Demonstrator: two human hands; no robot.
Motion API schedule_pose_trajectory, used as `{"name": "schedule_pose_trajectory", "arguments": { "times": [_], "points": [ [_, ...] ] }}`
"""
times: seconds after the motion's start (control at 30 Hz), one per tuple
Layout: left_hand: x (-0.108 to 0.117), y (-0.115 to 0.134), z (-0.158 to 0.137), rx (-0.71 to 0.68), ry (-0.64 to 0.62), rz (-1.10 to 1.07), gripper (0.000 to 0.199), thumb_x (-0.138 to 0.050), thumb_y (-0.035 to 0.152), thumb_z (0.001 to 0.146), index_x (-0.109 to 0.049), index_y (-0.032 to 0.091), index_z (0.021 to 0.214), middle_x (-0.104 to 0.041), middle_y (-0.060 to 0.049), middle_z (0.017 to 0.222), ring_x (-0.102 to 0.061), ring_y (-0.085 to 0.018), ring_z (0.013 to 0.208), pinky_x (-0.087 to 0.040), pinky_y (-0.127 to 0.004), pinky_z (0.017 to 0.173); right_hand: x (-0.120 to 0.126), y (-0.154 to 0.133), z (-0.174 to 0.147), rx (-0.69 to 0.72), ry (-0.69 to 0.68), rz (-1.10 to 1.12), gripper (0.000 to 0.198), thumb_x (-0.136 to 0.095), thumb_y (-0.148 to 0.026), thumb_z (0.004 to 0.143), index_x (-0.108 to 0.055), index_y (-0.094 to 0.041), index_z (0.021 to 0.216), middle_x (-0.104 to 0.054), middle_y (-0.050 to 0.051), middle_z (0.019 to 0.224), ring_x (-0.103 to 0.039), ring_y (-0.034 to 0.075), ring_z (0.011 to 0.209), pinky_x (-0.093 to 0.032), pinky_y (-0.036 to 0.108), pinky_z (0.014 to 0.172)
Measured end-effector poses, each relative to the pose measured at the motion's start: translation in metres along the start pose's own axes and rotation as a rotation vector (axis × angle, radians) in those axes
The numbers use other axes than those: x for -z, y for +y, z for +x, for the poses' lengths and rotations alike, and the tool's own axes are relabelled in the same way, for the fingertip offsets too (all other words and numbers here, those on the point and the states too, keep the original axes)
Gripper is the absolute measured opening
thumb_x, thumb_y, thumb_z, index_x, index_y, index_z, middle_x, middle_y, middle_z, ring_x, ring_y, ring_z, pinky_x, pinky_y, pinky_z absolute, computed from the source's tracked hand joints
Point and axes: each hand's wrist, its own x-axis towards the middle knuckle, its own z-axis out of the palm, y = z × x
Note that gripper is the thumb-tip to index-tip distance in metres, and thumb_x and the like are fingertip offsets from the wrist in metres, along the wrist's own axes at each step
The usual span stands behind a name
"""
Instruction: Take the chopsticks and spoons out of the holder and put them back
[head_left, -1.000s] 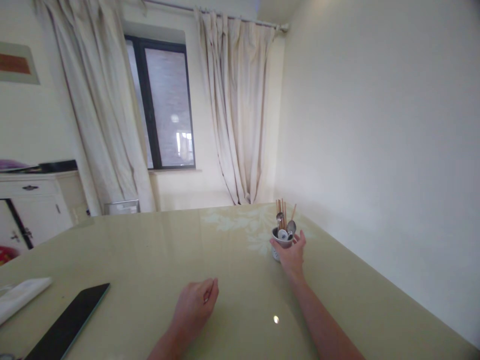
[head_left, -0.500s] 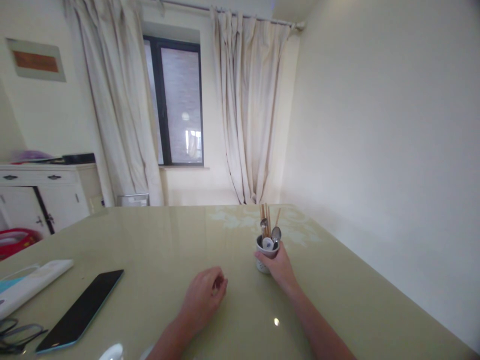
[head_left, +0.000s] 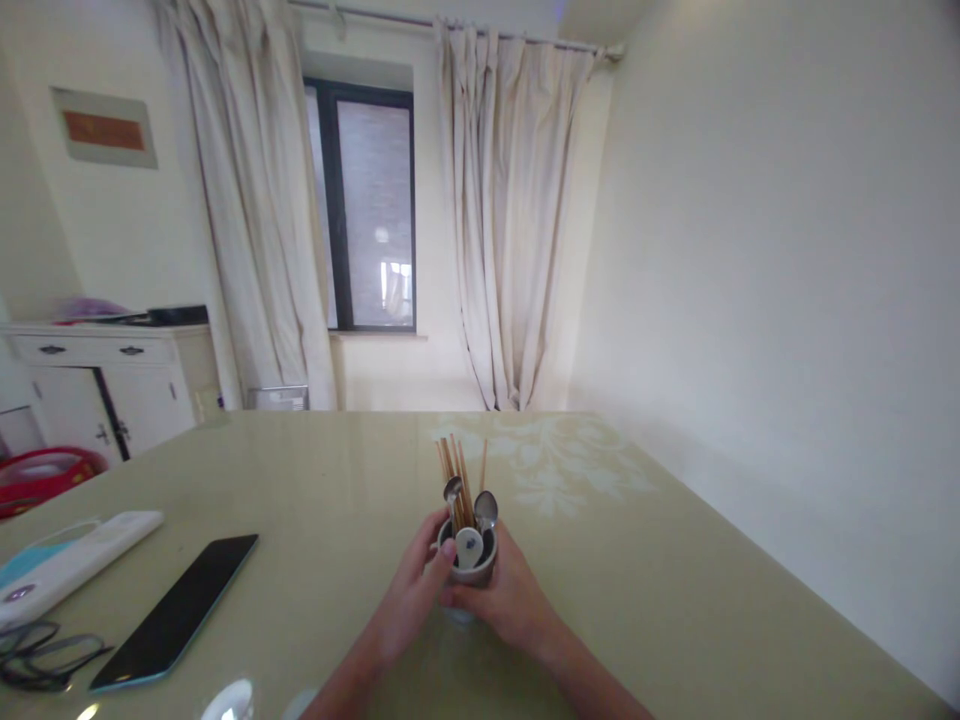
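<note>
Head view: a pale cup (head_left: 475, 576) of utensils, well to the right of the black flat device (head_left: 180, 612) on the table (head_left: 322, 490). Whether the cup's base touches the tabletop is hidden by the hands. Likely hazard: the load is top-heavy, since the chopsticks (head_left: 463, 478), two metal spoons (head_left: 487, 510) and a white spoon (head_left: 470, 547) rise above the rim; a tilt toward the device, from uneven pressure of the hands, could make them slide or spill. A thumb catching the white spoon might also lever it out. The left hand (head_left: 411, 578), on the cup's side nearer the device, is partly curled, its fingers round the wall and its thumb at the rim, close to the white spoon. The right hand (head_left: 514, 592), on the side farther from the device, wraps the wall firmly, its thumb lying across the front.
</note>
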Motion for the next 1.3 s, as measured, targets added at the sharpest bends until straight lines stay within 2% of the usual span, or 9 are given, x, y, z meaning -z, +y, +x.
{"name": "schedule_pose_trajectory", "arguments": {
  "times": [0.13, 0.37, 0.57, 0.73, 0.87, 1.0, 1.17, 1.3],
  "points": [
    [-0.005, 0.007, 0.002, 0.007, 0.103, -0.016, 0.060, -0.073, 0.069, 0.085, -0.071, 0.027, 0.128, -0.074, -0.008, 0.136, -0.070, -0.029, 0.122, -0.056, -0.041, 0.106, 0.000, -0.002, -0.001, -0.027, 0.000, -0.002, 0.084, -0.100, -0.023, 0.062, -0.060, -0.021, 0.136, -0.074, 0.012, 0.130, -0.069, 0.037, 0.120, -0.054, 0.052, 0.104],
    [-0.009, 0.015, 0.002, -0.039, 0.144, -0.091, 0.057, -0.079, 0.065, 0.083, -0.060, 0.027, 0.121, -0.076, -0.008, 0.123, -0.074, -0.027, 0.112, -0.060, -0.036, 0.094, 0.002, -0.004, 0.000, 0.001, -0.043, 0.017, 0.087, -0.099, -0.018, 0.060, -0.060, -0.021, 0.138, -0.073, 0.011, 0.133, -0.068, 0.036, 0.122, -0.052, 0.051, 0.108],
    [-0.007, 0.014, 0.000, -0.006, 0.061, -0.017, 0.052, -0.071, 0.067, 0.089, -0.058, 0.025, 0.116, -0.077, -0.008, 0.114, -0.075, -0.025, 0.105, -0.060, -0.036, 0.089, 0.002, -0.003, -0.001, -0.001, -0.038, -0.004, 0.082, -0.099, -0.023, 0.062, -0.063, -0.023, 0.136, -0.073, 0.010, 0.132, -0.068, 0.037, 0.122, -0.053, 0.051, 0.106],
    [-0.006, 0.011, 0.000, -0.006, 0.042, -0.008, 0.050, -0.070, 0.066, 0.090, -0.060, 0.023, 0.114, -0.077, -0.008, 0.111, -0.075, -0.023, 0.099, -0.059, -0.034, 0.086, 0.006, -0.004, -0.001, -0.007, -0.044, -0.064, 0.080, -0.099, -0.024, 0.062, -0.064, -0.024, 0.133, -0.076, 0.009, 0.124, -0.071, 0.037, 0.115, -0.055, 0.051, 0.101],
    [-0.005, 0.011, 0.000, -0.007, 0.042, 0.015, 0.049, -0.068, 0.066, 0.091, -0.064, 0.023, 0.115, -0.076, -0.008, 0.113, -0.074, -0.024, 0.098, -0.059, -0.035, 0.086, 0.012, -0.008, 0.000, -0.005, -0.067, -0.073, 0.080, -0.099, -0.032, 0.066, -0.061, -0.026, 0.137, -0.075, 0.009, 0.125, -0.071, 0.036, 0.113, -0.056, 0.049, 0.096],
    [-0.004, 0.016, 0.001, -0.074, 0.032, 0.083, 0.042, -0.067, 0.060, 0.094, -0.071, 0.022, 0.111, -0.074, -0.009, 0.114, -0.072, -0.025, 0.105, -0.058, -0.036, 0.092, 0.020, -0.015, 0.000, 0.031, 0.008, -0.227, 0.078, -0.098, -0.042, 0.069, -0.060, -0.025, 0.135, -0.072, 0.011, 0.130, -0.069, 0.035, 0.112, -0.055, 0.044, 0.090],
    [-0.003, 0.017, 0.001, -0.134, 0.038, 0.164, 0.039, -0.063, 0.058, 0.095, -0.077, 0.022, 0.102, -0.068, -0.010, 0.120, -0.070, -0.027, 0.109, -0.060, -0.036, 0.093, 0.022, -0.018, -0.002, 0.140, 0.083, -0.400, 0.075, -0.097, -0.046, 0.068, -0.060, -0.024, 0.128, -0.070, 0.009, 0.120, -0.067, 0.031, 0.105, -0.052, 0.039, 0.086],
    [0.000, 0.009, 0.000, -0.120, 0.082, 0.251, 0.041, -0.061, 0.059, 0.094, -0.080, 0.024, 0.100, -0.063, -0.012, 0.136, -0.063, -0.032, 0.129, -0.056, -0.042, 0.106, 0.020, -0.014, -0.003, 0.166, 0.122, -0.390, 0.090, -0.099, -0.045, 0.065, -0.052, -0.025, 0.139, -0.068, 0.010, 0.124, -0.066, 0.032, 0.108, -0.052, 0.040, 0.086]
  ]
}}
